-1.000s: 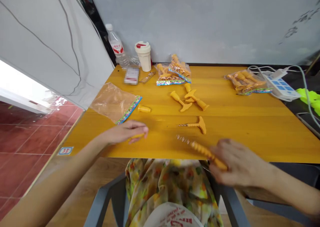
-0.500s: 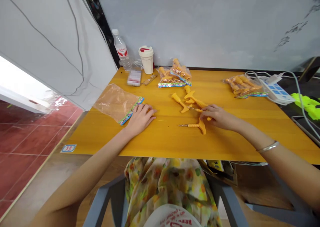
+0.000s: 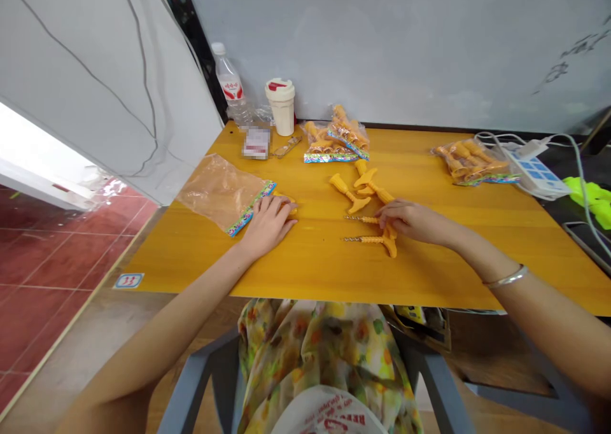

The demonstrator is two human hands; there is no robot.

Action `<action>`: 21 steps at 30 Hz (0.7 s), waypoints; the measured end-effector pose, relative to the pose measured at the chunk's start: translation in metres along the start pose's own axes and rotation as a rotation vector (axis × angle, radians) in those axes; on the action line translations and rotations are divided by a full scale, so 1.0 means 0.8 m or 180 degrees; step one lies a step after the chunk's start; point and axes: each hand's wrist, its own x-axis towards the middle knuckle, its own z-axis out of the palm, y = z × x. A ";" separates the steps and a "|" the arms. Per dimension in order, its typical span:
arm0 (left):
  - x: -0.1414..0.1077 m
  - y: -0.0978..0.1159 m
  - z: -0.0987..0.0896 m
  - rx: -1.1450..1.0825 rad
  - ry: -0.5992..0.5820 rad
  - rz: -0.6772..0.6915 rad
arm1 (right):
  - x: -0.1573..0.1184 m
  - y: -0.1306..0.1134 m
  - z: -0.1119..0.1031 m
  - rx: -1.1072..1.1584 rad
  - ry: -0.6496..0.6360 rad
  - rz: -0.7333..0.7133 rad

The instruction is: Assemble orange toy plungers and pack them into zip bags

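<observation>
My left hand [image 3: 271, 227] lies palm down beside the printed edge of a flat clear plastic bag [image 3: 217, 189], its fingers loosely extended. A yellow plastic piece [image 3: 286, 200] shows at its fingertips, partly hidden. In my right hand [image 3: 405, 219], the fingers pinch a yellow corkscrew [image 3: 366, 219] whose metal spiral points left. Just below it, another yellow corkscrew [image 3: 370, 239] with a T-shaped handle lies on the table. Above them rest a yellow flared plastic piece [image 3: 347, 192] and further yellow pieces [image 3: 370, 181], some overlapping.
Filled bags of yellow parts [image 3: 337, 138] stand at the back, and another filled bag [image 3: 472, 160] is farther right beside a power strip [image 3: 537, 173]. A bottle [image 3: 232, 87], a lidded cup [image 3: 281, 108] and a small packet [image 3: 256, 142] occupy the back left.
My right hand has brought the corkscrew slightly left and down, away from the flared piece, nearly parallel with the lower one. More yellow shows by my left fingers, which stay near the bag.
</observation>
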 end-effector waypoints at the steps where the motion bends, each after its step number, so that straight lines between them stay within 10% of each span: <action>1: 0.000 0.000 0.000 0.0001 -0.0011 -0.0001 | 0.004 -0.003 -0.001 -0.0071 0.0046 0.0108; 14: -0.005 0.000 0.002 0.0170 0.0177 0.0046 | 0.113 -0.048 0.034 -0.0745 0.0322 0.1405; 21: 0.002 0.028 -0.006 0.0415 0.0763 0.0370 | 0.107 -0.094 0.035 -0.0953 0.1089 0.0541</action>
